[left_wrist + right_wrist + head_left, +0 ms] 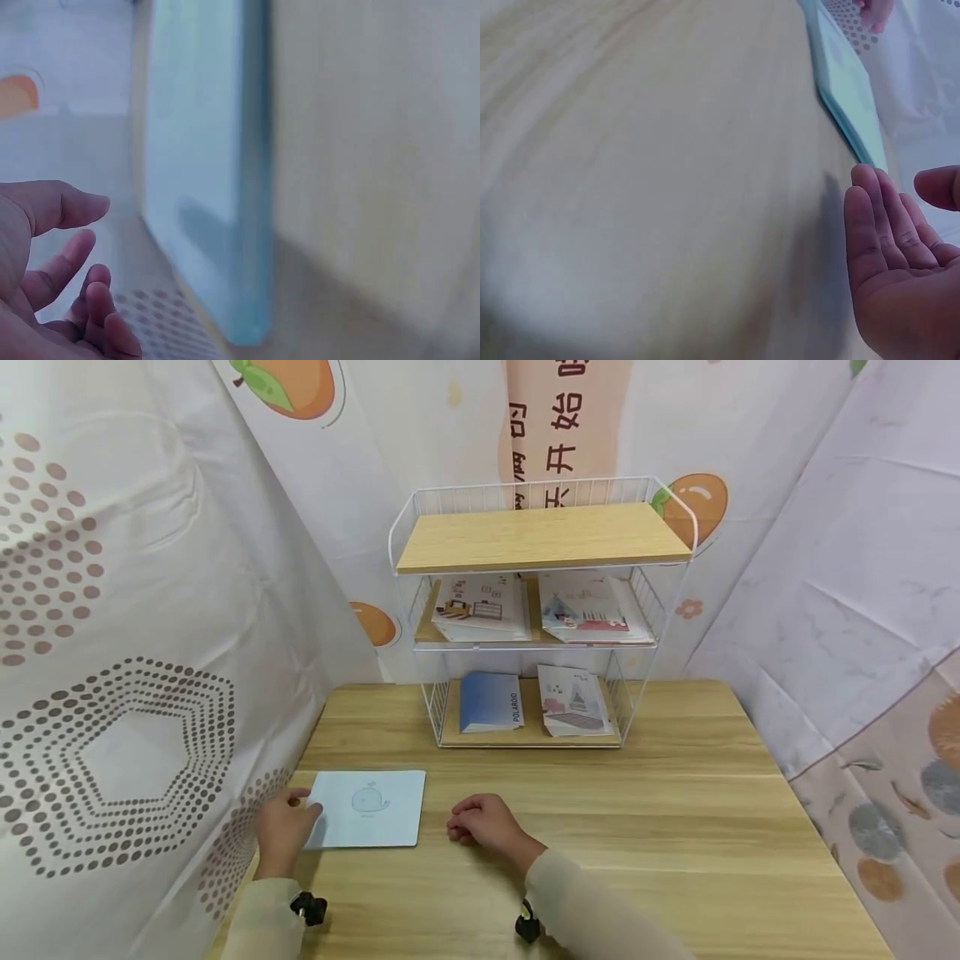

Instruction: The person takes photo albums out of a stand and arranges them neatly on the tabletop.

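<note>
A pale blue notebook (pixel 367 827) with a small whale drawing lies flat on the table. My left hand (pixel 283 832) is at its left edge, thumb and fingers spread apart. In the left wrist view a gap shows between these loosely bent fingers (pixel 71 206) and the notebook (pixel 199 135), and nothing is in the hand. To the right of the notebook, my right hand (pixel 486 823) hovers over the wood with its fingers relaxed. From the right wrist view, its long fingers (pixel 866 232) are nearly straight, with the thumb held away from them.
A white wire rack with wooden shelves (pixel 540 537) stands at the table's back. Its middle shelf bears two piles of printed booklets (pixel 480 602); below are blue notebooks (pixel 489 697) and another booklet pile (pixel 573 697). Patterned cloth (pixel 142 610) hangs around the wooden table (pixel 675 827).
</note>
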`<action>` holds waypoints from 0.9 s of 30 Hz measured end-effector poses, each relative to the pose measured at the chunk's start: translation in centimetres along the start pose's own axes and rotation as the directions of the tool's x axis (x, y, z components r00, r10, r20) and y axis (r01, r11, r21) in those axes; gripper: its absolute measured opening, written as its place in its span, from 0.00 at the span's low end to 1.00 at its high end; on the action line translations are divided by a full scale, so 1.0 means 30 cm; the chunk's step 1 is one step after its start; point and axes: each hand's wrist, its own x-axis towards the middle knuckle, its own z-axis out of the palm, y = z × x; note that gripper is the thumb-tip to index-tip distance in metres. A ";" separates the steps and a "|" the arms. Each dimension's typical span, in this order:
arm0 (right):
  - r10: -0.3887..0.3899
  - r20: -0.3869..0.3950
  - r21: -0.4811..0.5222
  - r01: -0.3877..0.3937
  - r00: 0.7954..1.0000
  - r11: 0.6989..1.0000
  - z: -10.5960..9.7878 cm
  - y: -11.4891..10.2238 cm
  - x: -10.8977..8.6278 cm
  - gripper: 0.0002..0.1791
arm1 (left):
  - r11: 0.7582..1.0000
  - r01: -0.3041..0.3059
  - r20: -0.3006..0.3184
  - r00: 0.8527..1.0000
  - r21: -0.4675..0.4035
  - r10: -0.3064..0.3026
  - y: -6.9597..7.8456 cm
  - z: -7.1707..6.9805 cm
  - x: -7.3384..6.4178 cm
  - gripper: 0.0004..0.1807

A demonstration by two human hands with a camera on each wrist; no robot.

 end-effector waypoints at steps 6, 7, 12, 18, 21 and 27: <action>-0.019 -0.008 -0.045 0.018 1.000 0.999 -0.037 -0.040 0.008 0.16 | 0.995 -0.094 0.007 0.996 0.024 0.093 0.099 -0.010 0.025 0.20; -0.023 -0.014 -0.056 0.022 1.000 0.998 -0.043 -0.046 0.010 0.16 | 0.995 -0.101 0.008 0.995 0.025 0.101 0.116 -0.011 0.031 0.20; -0.027 -0.033 -0.093 0.024 0.999 0.995 -0.079 -0.076 0.013 0.16 | 0.993 -0.121 0.041 0.992 -0.019 0.121 0.196 -0.023 0.050 0.20; -0.040 -0.043 -0.130 0.034 0.998 0.991 -0.112 -0.119 0.017 0.17 | 0.987 -0.137 0.079 0.986 -0.088 0.144 0.284 -0.038 0.062 0.20; -0.047 -0.042 -0.149 0.040 0.998 0.988 -0.126 -0.145 0.016 0.16 | 0.981 -0.137 0.104 0.983 -0.138 0.152 0.329 -0.046 0.062 0.20; -0.074 -0.051 -0.157 0.065 0.996 0.985 -0.148 -0.196 0.012 0.14 | 0.970 -0.127 0.133 0.979 -0.207 0.156 0.408 -0.061 0.052 0.20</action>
